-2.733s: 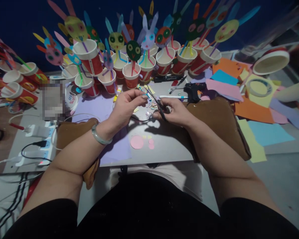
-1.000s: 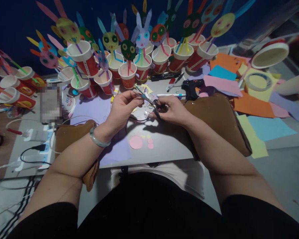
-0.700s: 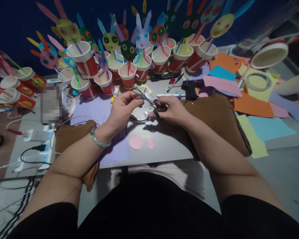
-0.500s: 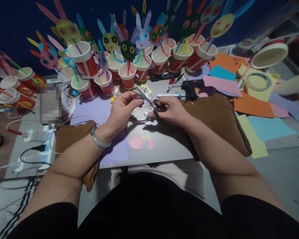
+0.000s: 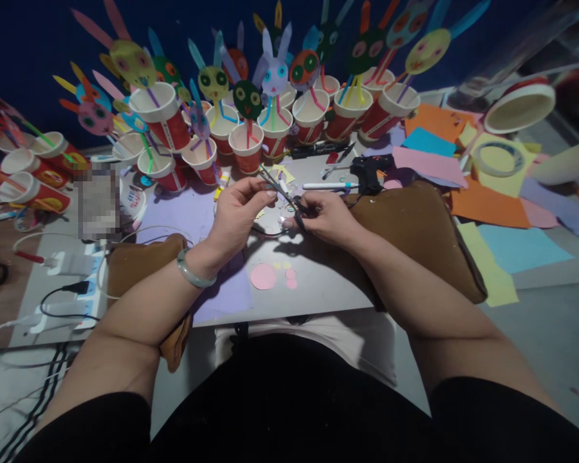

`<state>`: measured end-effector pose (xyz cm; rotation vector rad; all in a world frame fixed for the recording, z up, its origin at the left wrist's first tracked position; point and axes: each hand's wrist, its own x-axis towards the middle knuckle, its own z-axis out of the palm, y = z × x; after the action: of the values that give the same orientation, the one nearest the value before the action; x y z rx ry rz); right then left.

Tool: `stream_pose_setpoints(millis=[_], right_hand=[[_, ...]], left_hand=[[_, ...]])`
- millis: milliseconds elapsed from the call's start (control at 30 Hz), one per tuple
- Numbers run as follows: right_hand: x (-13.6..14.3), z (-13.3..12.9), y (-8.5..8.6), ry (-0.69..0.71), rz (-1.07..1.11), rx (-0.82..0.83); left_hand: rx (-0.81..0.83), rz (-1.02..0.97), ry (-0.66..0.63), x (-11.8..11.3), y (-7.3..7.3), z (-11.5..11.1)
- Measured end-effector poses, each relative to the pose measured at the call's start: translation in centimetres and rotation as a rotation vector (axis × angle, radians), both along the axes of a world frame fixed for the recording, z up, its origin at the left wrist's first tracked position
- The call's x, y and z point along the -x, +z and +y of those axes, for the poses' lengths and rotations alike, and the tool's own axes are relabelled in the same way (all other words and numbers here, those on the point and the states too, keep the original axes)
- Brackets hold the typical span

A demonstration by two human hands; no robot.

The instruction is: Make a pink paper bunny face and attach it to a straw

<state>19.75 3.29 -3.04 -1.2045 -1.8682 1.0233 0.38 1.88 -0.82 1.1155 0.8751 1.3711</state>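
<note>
Over the middle of the table (image 5: 318, 283), the right hand (image 5: 332, 215) holds the scissors (image 5: 280, 190); its fingers are closed around the handles. The blades point forward and to the left, toward the fingertips of the left hand (image 5: 234, 215). The left hand is narrow, with thumb and forefinger drawn together beside the blades. Whether a small piece is between them cannot be told.

Below the hands, on the table, lie a large pink disc (image 5: 263, 276), two small pink discs (image 5: 291, 278) and small yellow pieces (image 5: 282, 265). The purple sheet (image 5: 222, 289) extends under the left forearm. Paper scraps (image 5: 284, 172) lie behind the scissors. To the right of the scraps are a white pen (image 5: 325, 186) and a black glue gun (image 5: 370, 173).

Along the rear, red-and-white cups (image 5: 247, 157) bear straws topped with paper rabbit heads (image 5: 275, 75). At the right, a tape roll (image 5: 481, 159) rests on coloured paper (image 5: 525, 251). At the left is a power strip (image 5: 94, 283). Brown cushions (image 5: 410, 238) lie beneath both forearms.
</note>
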Motion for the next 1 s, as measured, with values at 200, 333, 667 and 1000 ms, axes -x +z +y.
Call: stream_pose_setpoints(millis=[200,333,667,1000], right_hand=[[0.2,-0.1,-0.3,-0.011,0.023,0.007],[0.2,-0.1,-0.4,-0.012,0.045,0.019],[0.4,-0.2,-0.3,-0.001,0.063,0.05],[0.5,-0.3,0.8,-0.083,0.44,0.227]], left_hand=[[0.013,0.037,0.013,0.1,-0.2,0.0],[0.008,0.038,0.006,0.0,-0.2,-0.1],[-0.001,0.058,0.008,0.1,-0.3,-0.2],[0.127,0.042,-0.033,-0.1,-0.5,-0.5]])
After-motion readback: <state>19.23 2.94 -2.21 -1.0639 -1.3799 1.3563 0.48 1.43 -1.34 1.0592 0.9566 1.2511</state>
